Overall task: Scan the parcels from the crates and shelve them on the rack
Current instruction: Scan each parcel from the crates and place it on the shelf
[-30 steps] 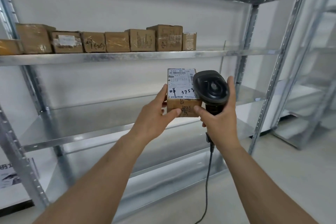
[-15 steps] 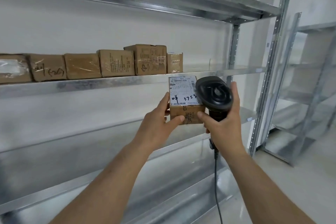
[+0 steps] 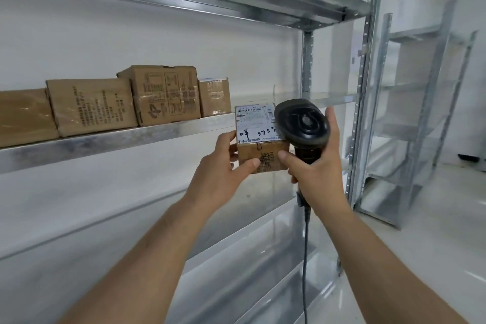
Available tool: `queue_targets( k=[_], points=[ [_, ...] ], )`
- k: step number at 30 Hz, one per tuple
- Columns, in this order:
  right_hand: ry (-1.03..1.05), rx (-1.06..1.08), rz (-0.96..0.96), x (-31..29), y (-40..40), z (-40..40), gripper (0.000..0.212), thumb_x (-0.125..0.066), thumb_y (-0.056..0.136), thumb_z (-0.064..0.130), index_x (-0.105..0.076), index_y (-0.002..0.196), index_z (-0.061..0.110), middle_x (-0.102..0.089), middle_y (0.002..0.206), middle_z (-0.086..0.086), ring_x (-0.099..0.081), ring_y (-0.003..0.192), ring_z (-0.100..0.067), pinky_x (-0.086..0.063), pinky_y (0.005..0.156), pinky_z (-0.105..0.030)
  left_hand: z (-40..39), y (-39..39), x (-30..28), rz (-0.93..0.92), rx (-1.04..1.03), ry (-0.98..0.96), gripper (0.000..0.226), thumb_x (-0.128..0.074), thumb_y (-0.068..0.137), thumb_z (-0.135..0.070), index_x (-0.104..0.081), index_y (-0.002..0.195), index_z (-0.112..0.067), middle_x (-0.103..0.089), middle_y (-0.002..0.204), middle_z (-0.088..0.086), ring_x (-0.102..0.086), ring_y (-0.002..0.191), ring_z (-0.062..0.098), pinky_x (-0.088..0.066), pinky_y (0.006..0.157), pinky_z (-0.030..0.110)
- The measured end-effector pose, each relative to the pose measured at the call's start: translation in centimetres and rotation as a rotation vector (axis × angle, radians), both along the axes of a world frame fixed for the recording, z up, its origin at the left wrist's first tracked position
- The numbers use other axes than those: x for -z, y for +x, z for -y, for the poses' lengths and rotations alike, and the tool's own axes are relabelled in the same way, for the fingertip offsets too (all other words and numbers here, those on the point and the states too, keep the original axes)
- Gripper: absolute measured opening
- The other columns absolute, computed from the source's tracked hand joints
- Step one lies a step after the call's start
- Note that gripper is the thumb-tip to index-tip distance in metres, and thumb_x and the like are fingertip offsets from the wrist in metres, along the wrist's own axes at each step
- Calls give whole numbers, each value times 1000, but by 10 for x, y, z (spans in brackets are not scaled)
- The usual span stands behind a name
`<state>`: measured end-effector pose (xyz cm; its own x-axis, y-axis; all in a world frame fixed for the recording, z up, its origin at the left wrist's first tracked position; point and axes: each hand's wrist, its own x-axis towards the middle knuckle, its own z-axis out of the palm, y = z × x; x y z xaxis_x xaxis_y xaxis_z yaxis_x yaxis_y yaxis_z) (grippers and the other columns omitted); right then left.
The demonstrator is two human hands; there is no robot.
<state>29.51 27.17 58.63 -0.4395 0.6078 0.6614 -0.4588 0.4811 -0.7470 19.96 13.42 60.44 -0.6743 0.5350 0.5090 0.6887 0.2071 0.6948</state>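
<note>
A small brown cardboard parcel (image 3: 259, 139) with a white shipping label marked "3753" on top is held in front of the metal rack (image 3: 131, 137). My left hand (image 3: 223, 166) grips its left side and lower front. My right hand (image 3: 315, 166) holds a black corded barcode scanner (image 3: 301, 126) by the handle, with its thumb pressed on the parcel's front right. The scanner head covers the label's right edge. The parcel's top is level with the front lip of the shelf bearing other parcels.
Several brown boxes (image 3: 163, 95) line that shelf, ending at a small box (image 3: 214, 97) just left of the held parcel. Bare shelf lies to the right up to the rack's upright post (image 3: 361, 102). A second metal rack (image 3: 420, 113) stands at right.
The view has shifted right and closer to the rack. The parcel and scanner, held the same way, have risen from below the box shelf to level with its front lip.
</note>
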Motion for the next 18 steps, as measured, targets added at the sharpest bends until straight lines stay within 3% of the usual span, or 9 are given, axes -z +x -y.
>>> queue_targets(
  k=[7,9,13,18],
  points=[
    [-24,-21,-55,-15,-46,-61,100,-77,65,27,-15,118,85,-56,137,9,-60,111,-34,-50,98,-58,-58,-35,-17,-54,-28,6,59,-67,89,-34,-37,140,-31,-64,121,-7,-61,110,12,-48,96,34],
    [-31,-58,-74,-22,-63,-84,102,-78,68,23,-16,121,83,-56,138,1,-57,103,-28,-55,85,-43,-76,-47,-26,-91,-42,7,59,-66,89,-34,-37,141,-32,-64,123,-8,-61,110,11,-49,97,38],
    [-17,-147,-41,-39,-97,-133,105,-76,81,6,-11,151,50,-60,131,1,-63,76,-19,-51,55,-28,-115,-74,-40,-133,-92,50,54,-66,89,-34,-42,137,-35,-63,123,-10,-61,106,8,-52,94,40],
    [22,-268,12,-66,-137,-178,104,-73,83,4,-9,153,45,-61,128,-1,-58,63,-15,-50,50,-26,-155,-102,-51,-178,-240,90,48,-64,89,-38,-47,133,-41,-60,121,-7,-63,98,4,-55,89,38]
  ],
)
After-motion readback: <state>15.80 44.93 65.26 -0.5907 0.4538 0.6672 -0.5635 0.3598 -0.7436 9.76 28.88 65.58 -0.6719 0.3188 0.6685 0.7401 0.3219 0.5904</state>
